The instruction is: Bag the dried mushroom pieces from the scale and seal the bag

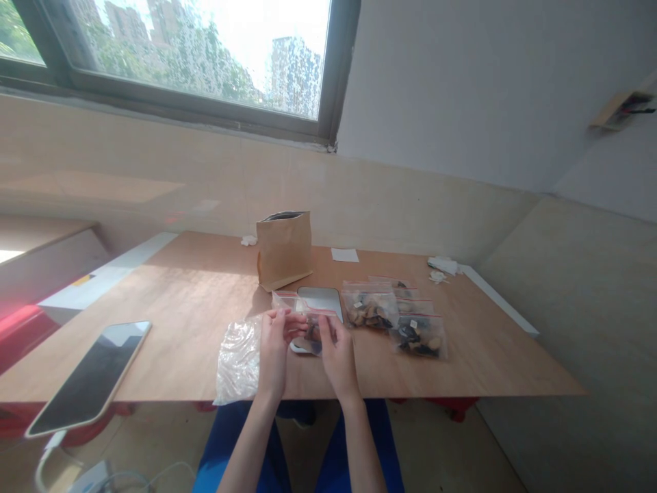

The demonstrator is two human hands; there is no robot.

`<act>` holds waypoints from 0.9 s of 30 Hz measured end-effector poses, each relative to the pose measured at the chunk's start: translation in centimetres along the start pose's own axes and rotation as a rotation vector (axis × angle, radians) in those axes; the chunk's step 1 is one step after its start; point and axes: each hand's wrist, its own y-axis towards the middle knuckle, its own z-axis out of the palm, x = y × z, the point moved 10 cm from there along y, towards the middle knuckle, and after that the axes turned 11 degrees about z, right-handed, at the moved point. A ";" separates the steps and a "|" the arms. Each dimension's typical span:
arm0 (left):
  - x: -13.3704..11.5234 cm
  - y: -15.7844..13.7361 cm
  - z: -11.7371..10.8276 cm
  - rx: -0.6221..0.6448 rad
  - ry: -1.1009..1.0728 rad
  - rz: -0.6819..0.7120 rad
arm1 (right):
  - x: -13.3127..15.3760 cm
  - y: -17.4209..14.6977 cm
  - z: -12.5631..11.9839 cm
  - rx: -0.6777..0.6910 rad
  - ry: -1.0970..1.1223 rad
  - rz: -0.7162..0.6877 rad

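Nearest, along the table's [179, 370] front-left edge, a phone [89, 376] lay face up, dark screen showing, overhanging the edge slightly. Just right of it sat a bundle of clear plastic bags [237, 361], touching the left wrist. Both hands met over a small zip bag [308, 322] holding dark and tan pieces: the left hand [274, 346] pinched its top left edge, fingers closed on the plastic, and the right hand [336, 352] gripped its right side, fingers closed on it too. The bag sat above a small grey scale [321, 301], which lay flat on the table. Just beside that, to the right, several filled zip bags [393, 318] lay overlapping. Farther back stood an upright brown paper pouch [284, 250], its top open. Beyond it, near the wall, lay a white paper slip [344, 255] and some crumpled white scraps [442, 267].
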 end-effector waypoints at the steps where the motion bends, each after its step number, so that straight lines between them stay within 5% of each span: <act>1: -0.5 0.2 -0.9 -0.039 0.101 0.062 | -0.1 -0.1 -0.5 -0.021 0.003 0.007; 5: -1.4 0.7 -4.1 -0.201 0.394 0.165 | -1.3 -0.5 -2.2 -0.071 0.023 0.076; 10: 0.4 1.5 -2.2 0.118 0.278 0.088 | -3.0 -0.6 -3.2 -0.076 0.091 0.145; 17: 0.5 1.2 -3.7 -0.010 0.258 0.053 | -4.3 -0.5 -5.7 -0.192 0.127 0.171; 23: 1.0 1.1 -2.5 0.175 0.265 0.020 | -4.4 -0.6 -7.7 -0.275 0.125 0.161; 27: 0.9 0.9 -2.6 0.180 0.270 0.014 | -4.2 -0.8 -7.9 -0.240 0.070 0.152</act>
